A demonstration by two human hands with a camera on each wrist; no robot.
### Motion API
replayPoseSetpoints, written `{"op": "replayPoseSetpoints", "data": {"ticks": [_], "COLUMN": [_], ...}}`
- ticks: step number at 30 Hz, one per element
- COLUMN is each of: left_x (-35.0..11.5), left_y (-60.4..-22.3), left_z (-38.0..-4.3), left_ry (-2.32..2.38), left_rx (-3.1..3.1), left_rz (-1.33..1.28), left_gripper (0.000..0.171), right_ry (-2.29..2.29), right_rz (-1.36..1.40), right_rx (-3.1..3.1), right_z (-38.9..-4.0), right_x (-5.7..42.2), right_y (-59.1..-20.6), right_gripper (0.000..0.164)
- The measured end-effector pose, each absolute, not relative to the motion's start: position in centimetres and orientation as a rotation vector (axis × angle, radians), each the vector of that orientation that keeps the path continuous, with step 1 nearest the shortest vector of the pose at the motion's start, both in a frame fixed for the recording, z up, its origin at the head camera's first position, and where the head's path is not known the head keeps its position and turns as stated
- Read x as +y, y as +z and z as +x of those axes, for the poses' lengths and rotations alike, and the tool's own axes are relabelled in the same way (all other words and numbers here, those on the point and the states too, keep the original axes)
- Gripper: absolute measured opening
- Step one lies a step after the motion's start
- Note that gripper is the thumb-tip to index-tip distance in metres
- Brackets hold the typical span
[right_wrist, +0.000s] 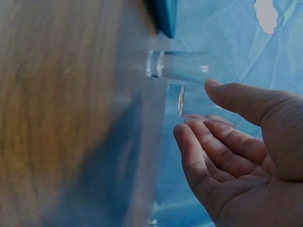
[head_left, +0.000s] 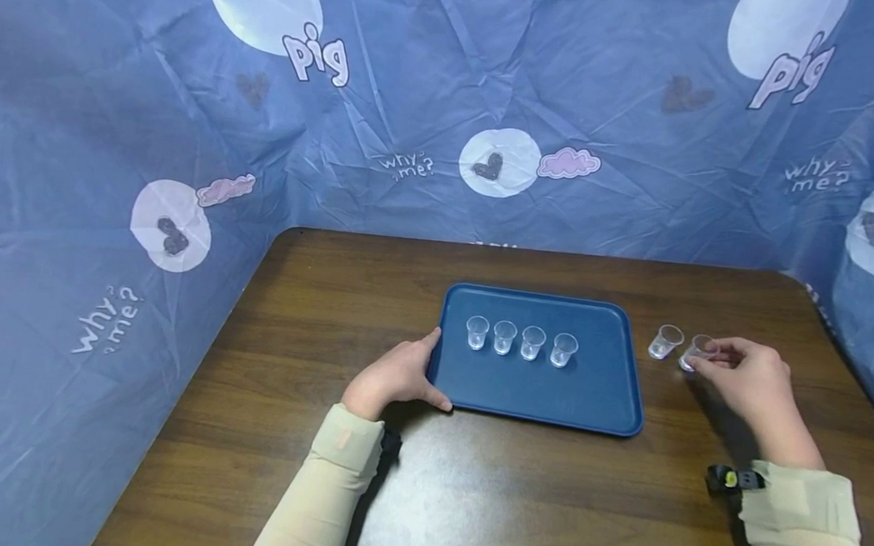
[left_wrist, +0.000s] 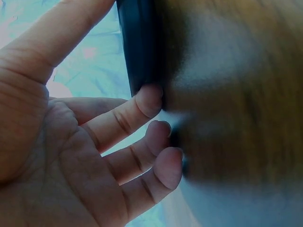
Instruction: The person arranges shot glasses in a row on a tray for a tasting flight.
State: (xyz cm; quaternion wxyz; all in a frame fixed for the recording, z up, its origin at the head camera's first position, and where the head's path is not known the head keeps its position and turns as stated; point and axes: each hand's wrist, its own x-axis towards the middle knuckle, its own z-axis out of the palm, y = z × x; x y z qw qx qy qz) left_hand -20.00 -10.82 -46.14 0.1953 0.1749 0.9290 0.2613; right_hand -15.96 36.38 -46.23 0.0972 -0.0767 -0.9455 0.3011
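Note:
My left hand (head_left: 398, 377) spans the near left corner of a blue tray (head_left: 534, 402), fingers along its left side and thumb at the front rim. In the left wrist view, that hand's fingertips touch the dark tray edge (left_wrist: 139, 47). Several small clear plastic cups stand in a row on the tray, among them the leftmost cup (head_left: 477, 334) and the rightmost cup (head_left: 563, 350). Right of the tray, my right hand (head_left: 753, 380) pinches a clear cup (right_wrist: 175, 100) between thumb and fingers. Another clear cup (head_left: 666, 343) stands on the table just left of it.
The brown wooden table (head_left: 543, 505) carries the tray and cups. A blue printed cloth (head_left: 411, 205) hangs behind the table and along its sides. A black strap (head_left: 736, 479) sits at the right wrist.

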Motion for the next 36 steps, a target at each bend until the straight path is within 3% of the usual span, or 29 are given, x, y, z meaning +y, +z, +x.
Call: {"op": "replayPoseSetpoints", "data": {"ticks": [20,36], "left_x": [-10.7,-10.7], "left_y": [-46.1,-46.0], "left_z": [-20.0,-19.9], "left_ry": [0.716,0.718], "left_rx": [2.606,2.608], "left_rz": [0.48,0.481], "left_gripper": [0.125,0.124], "right_ry": [0.934,1.002], "right_rz": [-0.04,0.098], "right_rx": [-2.707,-2.758], "right_z": [-15.1,-15.6], "right_x": [32.5,28.4], "right_y": [-43.1,-43.5], "right_gripper": [0.034,0.031]}}
